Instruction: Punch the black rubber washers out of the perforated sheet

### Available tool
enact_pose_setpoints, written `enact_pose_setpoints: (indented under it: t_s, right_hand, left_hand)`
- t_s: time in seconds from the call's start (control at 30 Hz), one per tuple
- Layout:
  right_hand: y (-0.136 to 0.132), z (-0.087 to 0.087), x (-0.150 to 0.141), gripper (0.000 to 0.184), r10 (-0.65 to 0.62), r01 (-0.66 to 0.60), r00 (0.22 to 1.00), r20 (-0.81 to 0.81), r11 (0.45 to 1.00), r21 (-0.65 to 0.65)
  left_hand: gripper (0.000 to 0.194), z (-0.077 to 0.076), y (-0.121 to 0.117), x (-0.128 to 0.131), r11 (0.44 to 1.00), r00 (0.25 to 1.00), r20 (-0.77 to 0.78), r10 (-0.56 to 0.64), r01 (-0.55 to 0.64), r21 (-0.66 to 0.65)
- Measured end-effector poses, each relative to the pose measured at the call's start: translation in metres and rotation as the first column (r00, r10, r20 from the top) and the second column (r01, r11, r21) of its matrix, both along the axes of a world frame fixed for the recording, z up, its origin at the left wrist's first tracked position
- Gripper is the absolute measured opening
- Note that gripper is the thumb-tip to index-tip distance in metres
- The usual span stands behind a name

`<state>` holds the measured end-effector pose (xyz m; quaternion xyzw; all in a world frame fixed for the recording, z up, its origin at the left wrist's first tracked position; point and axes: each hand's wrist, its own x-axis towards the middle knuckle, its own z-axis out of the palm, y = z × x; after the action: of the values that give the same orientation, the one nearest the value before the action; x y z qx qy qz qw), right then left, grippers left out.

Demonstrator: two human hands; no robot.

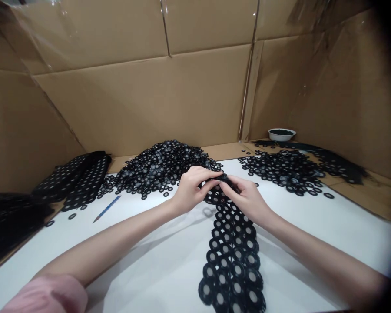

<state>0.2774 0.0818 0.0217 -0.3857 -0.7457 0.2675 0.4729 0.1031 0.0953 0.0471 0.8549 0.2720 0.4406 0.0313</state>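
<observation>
Left hand [190, 191] and right hand [246, 200] meet, fingers [211, 174] apparently pinching.

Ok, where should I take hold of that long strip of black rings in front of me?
Take the black ring strip at its near end, coming down from above: that end lies flat on the white table, with nothing over it, while your left hand and right hand pinch the far end.

The left hand [190, 191] and right hand [246, 200] pinch a black strip of joined rubber rings [230, 248]; loose black rings [159, 169] heap at eleven o'clock.
</observation>
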Motion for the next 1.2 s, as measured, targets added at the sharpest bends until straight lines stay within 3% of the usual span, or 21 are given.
enact_pose_setpoints:
  t_s: [0.43,0.7,0.83,1.0,1.1,1.2]
  right_hand:
    - [0.000,-0.004,-0.003,0.024,0.000,-0.001,1.000,0.010,1.000,0.016]
    - [-0.002,-0.002,-0.003,0.026,0.048,-0.048,0.999,0.001,0.999,0.004]
    - [-0.001,-0.002,-0.003,0.030,0.046,-0.047,0.998,-0.032,0.999,-0.007]
    - [-0.004,-0.005,-0.007,0.030,0.108,-0.110,0.993,-0.041,0.992,-0.064]
    - [-0.003,-0.003,-0.008,0.026,0.174,-0.181,0.983,-0.061,0.974,-0.139]
    - [0.002,0.000,-0.003,0.016,0.270,-0.288,0.957,-0.104,0.925,-0.249]
  left_hand:
    - [0.018,-0.002,-0.006,0.003,0.992,1.000,0.024,0.007,-0.004,-0.123]
    - [0.016,0.000,0.003,0.005,0.953,0.994,0.105,-0.012,0.043,-0.300]
    - [0.024,-0.001,0.025,0.004,0.915,0.978,0.207,-0.015,0.097,-0.392]
    - [0.029,0.010,0.073,-0.006,0.878,0.964,0.260,0.050,0.082,-0.471]
    - [0.027,0.019,0.099,-0.004,0.849,0.981,0.190,0.040,0.066,-0.524]
    - [0.027,0.015,0.116,0.015,0.815,0.997,0.038,-0.071,0.080,-0.574]
